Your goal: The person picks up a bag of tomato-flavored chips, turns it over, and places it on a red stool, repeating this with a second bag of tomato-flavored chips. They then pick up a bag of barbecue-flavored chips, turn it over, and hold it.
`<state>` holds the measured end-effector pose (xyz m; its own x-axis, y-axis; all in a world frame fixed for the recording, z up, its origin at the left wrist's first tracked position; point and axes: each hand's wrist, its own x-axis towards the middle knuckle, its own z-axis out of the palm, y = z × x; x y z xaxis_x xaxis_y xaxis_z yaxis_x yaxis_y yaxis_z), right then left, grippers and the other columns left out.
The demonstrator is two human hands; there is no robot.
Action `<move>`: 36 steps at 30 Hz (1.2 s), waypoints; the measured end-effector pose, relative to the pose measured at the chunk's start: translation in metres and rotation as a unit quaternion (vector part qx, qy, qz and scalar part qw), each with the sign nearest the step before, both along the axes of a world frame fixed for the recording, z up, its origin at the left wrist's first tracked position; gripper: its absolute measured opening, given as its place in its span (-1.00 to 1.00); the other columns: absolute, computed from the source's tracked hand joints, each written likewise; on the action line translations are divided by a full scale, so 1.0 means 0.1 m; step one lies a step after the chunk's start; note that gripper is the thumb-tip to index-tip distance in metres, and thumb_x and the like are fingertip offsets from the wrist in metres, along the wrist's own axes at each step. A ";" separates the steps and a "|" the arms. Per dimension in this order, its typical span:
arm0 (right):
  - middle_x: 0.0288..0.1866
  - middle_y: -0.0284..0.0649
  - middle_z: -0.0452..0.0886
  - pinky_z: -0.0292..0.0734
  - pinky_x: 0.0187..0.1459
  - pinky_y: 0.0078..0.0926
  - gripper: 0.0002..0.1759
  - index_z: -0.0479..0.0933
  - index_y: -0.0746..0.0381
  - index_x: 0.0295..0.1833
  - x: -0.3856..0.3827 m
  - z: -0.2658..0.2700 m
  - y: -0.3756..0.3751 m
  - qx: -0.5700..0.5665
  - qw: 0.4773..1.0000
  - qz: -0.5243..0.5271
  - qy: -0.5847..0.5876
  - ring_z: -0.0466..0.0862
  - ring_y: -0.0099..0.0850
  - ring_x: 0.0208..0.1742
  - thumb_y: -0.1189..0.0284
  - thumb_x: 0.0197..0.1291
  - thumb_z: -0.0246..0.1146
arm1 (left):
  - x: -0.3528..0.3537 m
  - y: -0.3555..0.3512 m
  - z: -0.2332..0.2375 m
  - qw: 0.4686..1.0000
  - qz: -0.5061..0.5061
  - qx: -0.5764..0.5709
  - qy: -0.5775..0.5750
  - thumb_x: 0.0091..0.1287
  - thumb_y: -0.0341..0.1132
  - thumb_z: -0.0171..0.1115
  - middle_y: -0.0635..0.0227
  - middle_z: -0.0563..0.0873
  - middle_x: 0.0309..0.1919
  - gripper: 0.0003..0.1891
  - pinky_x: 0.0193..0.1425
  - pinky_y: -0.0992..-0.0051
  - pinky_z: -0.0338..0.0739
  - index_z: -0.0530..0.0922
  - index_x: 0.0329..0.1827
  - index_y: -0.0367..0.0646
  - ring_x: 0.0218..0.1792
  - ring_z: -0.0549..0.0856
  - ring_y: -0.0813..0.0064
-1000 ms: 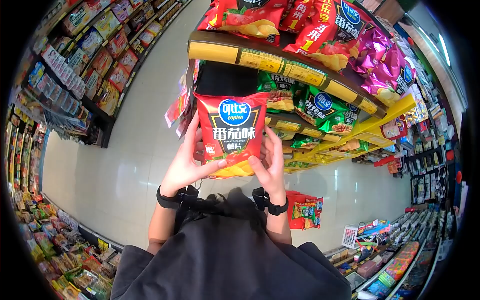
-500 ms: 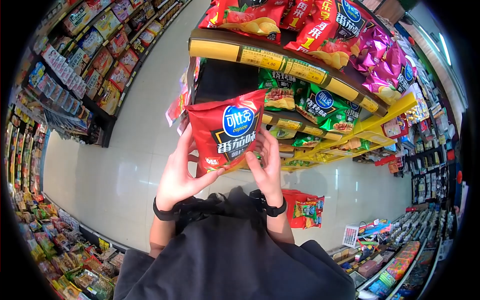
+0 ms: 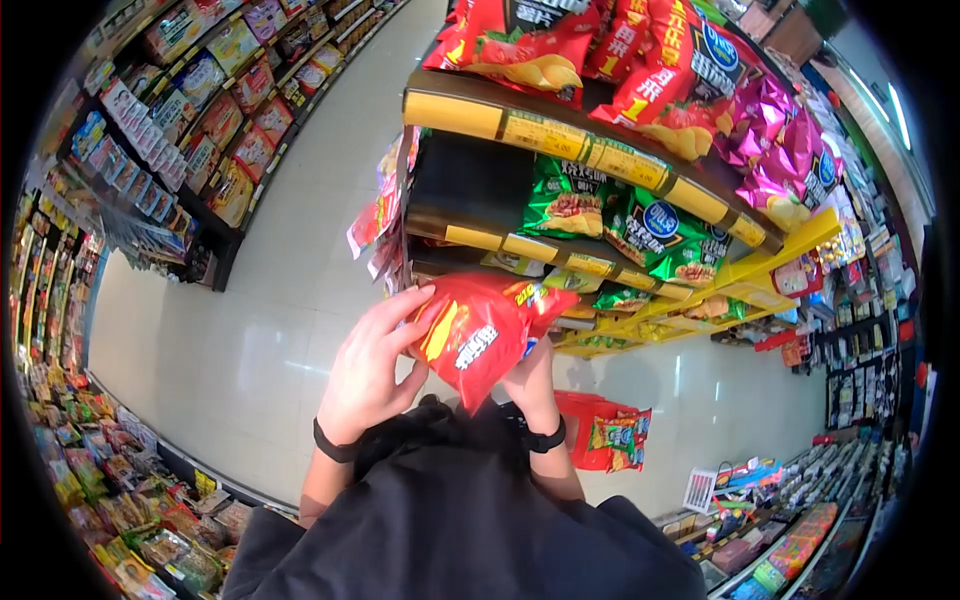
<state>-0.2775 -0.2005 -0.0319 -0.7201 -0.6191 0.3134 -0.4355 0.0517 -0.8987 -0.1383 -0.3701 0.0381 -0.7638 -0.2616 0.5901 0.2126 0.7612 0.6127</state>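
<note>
A red chip bag [image 3: 470, 335] is held between both hands in front of the chest, tilted, its lower corner pointing toward the body. My left hand [image 3: 375, 365] grips the bag's left side, thumb below and fingers on top. At the bag's right side is my right hand [image 3: 532, 375], its fingers mostly hidden behind the bag. Just beyond, a shelf [image 3: 455, 112] carries red chip bags [image 3: 530, 45] and purple ones [image 3: 775, 150]. Green chip bags [image 3: 655, 235] stand on the level below, right of a dark bare stretch.
Red packs with green ones [image 3: 610, 432] are low on the right, near the floor [image 3: 270, 335]. A yellow rack edge [image 3: 720, 285] runs along the shelf's right. Shelves of packaged goods [image 3: 215, 120] stand at left, and more goods [image 3: 790, 545] at lower right.
The red bag has turned over and tipped, moving lower, away from upright. Both hands have shifted with it. The shelf appears slightly lower and further right in view.
</note>
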 end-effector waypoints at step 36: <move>0.65 -0.01 -0.22 0.19 0.43 -0.05 0.08 -0.13 0.20 0.59 0.77 0.42 -0.08 -0.167 0.919 0.268 -0.237 0.14 -0.08 0.57 0.10 0.18 0.41 | 1.03 -0.17 -0.31 0.794 -0.136 0.590 0.051 0.01 -0.08 0.55 0.03 0.09 0.54 0.21 0.29 0.24 0.50 -0.13 0.60 -0.25 0.38 0.44 0.15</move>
